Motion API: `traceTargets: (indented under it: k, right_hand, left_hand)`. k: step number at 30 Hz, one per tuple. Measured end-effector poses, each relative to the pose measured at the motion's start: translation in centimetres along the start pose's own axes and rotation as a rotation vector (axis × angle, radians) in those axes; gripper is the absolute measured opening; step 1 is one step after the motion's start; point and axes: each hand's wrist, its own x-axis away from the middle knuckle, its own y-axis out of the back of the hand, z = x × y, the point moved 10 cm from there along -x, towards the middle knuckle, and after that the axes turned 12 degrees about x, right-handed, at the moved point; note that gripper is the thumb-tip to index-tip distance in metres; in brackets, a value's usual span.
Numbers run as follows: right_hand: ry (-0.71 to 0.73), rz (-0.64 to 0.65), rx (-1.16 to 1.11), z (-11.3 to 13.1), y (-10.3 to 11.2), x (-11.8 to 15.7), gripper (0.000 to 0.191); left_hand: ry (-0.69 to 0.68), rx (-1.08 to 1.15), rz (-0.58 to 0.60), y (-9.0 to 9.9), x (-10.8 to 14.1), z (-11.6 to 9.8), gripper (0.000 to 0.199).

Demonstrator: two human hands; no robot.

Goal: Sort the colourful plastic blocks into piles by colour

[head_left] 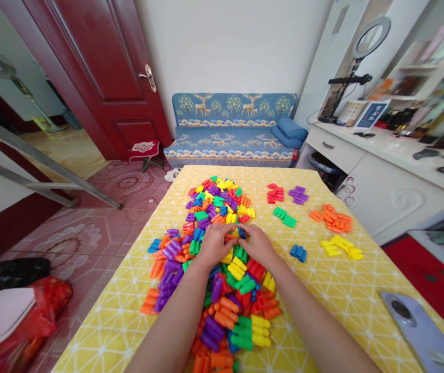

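A long heap of bullet-shaped plastic toy pieces, joined in small rows, covers the middle of the table; a purple piece (217, 288) and a yellow piece (237, 268) lie in it. Both hands are over the heap, fingertips close together. My left hand (217, 244) is closed, with an orange-red piece (228, 238) between thumb and fingers. At the fingertips of my right hand (259, 243), thumb and fingers close around a blue piece (241, 233). The fingertips are partly hidden, so the grips show only in part.
Right of the heap lie single-colour groups: red pieces (275, 194), purple pieces (298, 195), green pieces (284, 217), orange pieces (333, 219), yellow pieces (341, 247) and blue pieces (298, 253). A phone (419, 331) rests near the table's right edge. Beyond the yellow tablecloth (160, 331) stands a blue sofa (230, 137).
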Motion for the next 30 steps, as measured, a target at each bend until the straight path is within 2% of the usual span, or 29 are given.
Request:
traceTargets:
  k: [10,13,16,19,22,24,27,30]
  right_hand:
    - [-0.113,0.039,0.218,-0.1,-0.4,-0.5,0.037]
    - [-0.098,-0.005,0.176,0.0,-0.2,-0.4,0.035]
    - [-0.083,-0.058,0.012,-0.8,0.1,0.0,0.031]
    - [-0.141,-0.190,-0.148,-3.6,2.0,0.7,0.029]
    - [-0.263,-0.369,-0.162,-8.3,5.3,2.3,0.034]
    - [-0.352,-0.434,-0.103,-11.8,7.2,3.5,0.034]
    - [-0.454,-0.405,0.035,-16.3,8.5,4.8,0.031]
    - [-0.411,-0.397,0.123,-17.9,8.8,5.4,0.029]
  left_hand:
    - [-0.004,-0.031,0.032,-0.4,-0.1,-0.1,0.035]
    - [-0.007,-0.030,0.039,-0.4,-0.1,-0.2,0.036]
    - [-0.002,-0.023,0.044,-0.4,-0.1,-0.1,0.033]
    - [-0.002,-0.012,0.047,-0.4,-0.2,-0.1,0.027]
    - [-0.003,-0.009,0.045,-0.4,-0.2,-0.1,0.025]
    - [-0.008,-0.007,0.045,-0.4,-0.3,-0.1,0.025]
    - [-0.016,0.001,0.052,-0.5,-0.3,-0.1,0.024]
    - [-0.015,0.004,0.051,-0.5,-0.4,-0.1,0.024]
